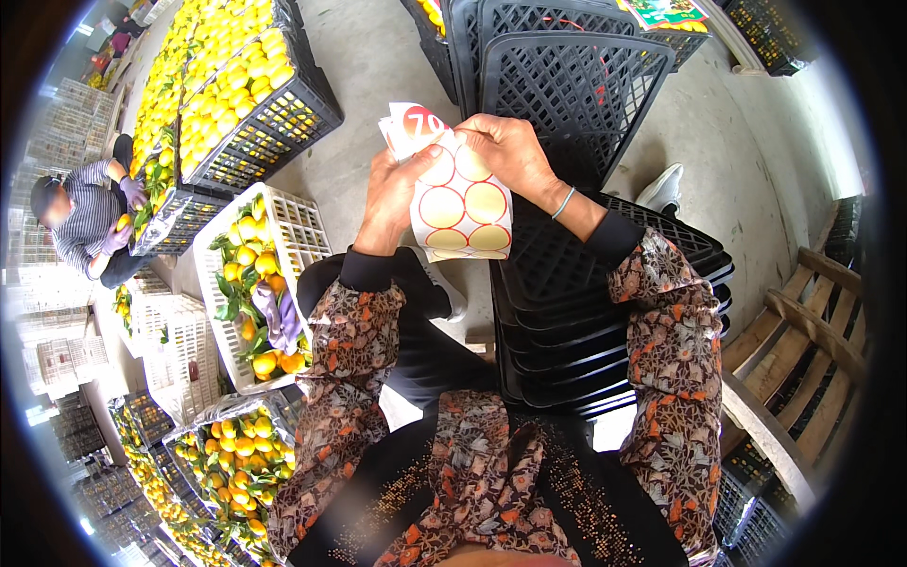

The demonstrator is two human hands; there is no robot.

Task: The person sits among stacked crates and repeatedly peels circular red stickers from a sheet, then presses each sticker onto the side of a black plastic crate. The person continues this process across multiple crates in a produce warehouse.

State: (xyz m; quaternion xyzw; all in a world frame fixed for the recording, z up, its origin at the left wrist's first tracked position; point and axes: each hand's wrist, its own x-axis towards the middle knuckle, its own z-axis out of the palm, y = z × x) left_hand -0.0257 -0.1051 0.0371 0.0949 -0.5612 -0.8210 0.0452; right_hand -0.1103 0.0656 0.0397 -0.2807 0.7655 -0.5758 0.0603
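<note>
A sheet of round stickers (465, 207) hangs in front of me, its pale yellow circles ringed in red on white backing. My left hand (397, 188) grips its left side, thumb lying across the front. At the top edge, my right hand (511, 152) pinches the sheet between thumb and bent fingers. Above the left thumb a folded part shows a red printed sticker (423, 120) bearing white characters. Whether one sticker is lifted from the backing is hidden by the right fingertips. Both hands are above the floor, left of a stack of black plastic crates (567, 283).
Leafy oranges and a purple glove (278, 315) fill a white plastic crate (312, 227) at left. Beyond are black crates of oranges (234, 85) and a seated person (88, 220) handling fruit. More black mesh crates (567, 85) lean ahead; a wooden pallet (793, 354) lies right.
</note>
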